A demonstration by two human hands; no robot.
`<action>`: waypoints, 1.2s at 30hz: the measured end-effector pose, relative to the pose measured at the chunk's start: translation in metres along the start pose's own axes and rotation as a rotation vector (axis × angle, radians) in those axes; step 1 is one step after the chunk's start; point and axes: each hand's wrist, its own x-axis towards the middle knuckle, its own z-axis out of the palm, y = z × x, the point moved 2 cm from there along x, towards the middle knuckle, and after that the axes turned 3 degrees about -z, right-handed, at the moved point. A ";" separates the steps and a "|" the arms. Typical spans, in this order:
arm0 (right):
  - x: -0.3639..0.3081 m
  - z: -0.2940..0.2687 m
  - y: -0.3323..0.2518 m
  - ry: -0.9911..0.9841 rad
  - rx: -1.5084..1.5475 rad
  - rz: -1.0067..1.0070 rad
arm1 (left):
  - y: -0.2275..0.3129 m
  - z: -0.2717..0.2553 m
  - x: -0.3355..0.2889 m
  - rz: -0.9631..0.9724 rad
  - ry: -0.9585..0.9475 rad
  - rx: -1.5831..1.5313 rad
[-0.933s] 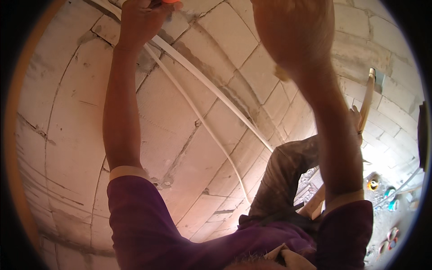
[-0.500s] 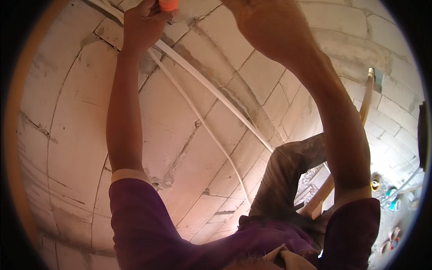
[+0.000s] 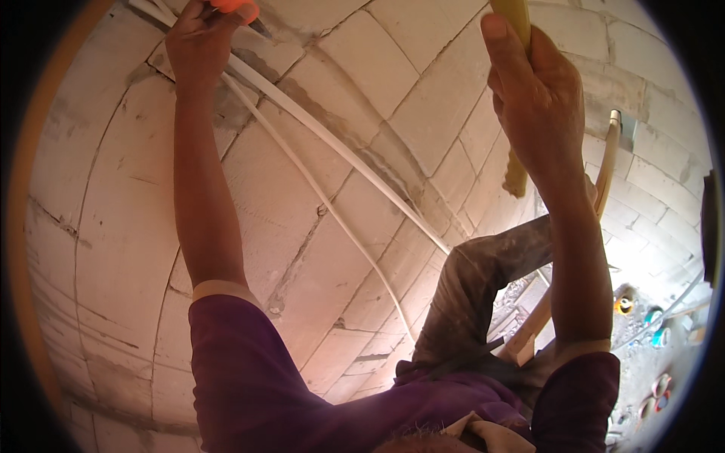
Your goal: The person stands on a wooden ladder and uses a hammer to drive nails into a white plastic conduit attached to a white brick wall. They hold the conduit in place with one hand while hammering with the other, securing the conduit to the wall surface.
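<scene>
High at the left, my left hand (image 3: 198, 53) is closed around a chisel with a bright orange grip (image 3: 238, 9). Its dark metal end (image 3: 260, 29) points down and right, close to the pale block wall (image 3: 377, 68); whether it touches cannot be told. My right hand (image 3: 540, 102) grips the yellowish wooden handle of a hammer (image 3: 515, 177), raised at the upper right with the thumb along the shaft. The handle's butt sticks out below the fist, while its upper part runs out of the picture, so the head is hidden.
Two white conduits, a thick one (image 3: 332, 155) and a thin one (image 3: 317, 185), slant across the wall. A wooden rail (image 3: 610, 158) and a wooden board (image 3: 532, 332) stand near my bent leg (image 3: 461, 302). Lower right, rubble and round items, one teal (image 3: 661, 337), lie on the floor.
My right hand has swung away to the right and down into view, showing the hammer handle. My left hand has shifted left and slightly down with the chisel, whose dark end now shows more.
</scene>
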 end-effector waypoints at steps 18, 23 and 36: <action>-0.001 0.001 0.010 -0.030 -0.160 -0.080 | 0.036 0.042 -0.013 -0.174 -0.160 0.111; 0.011 0.016 -0.041 -0.028 -0.093 -0.234 | 0.038 0.036 -0.021 -0.101 -0.204 0.178; 0.024 0.058 -0.023 -0.215 -0.068 -0.214 | 0.039 0.052 -0.019 -0.109 -0.199 0.134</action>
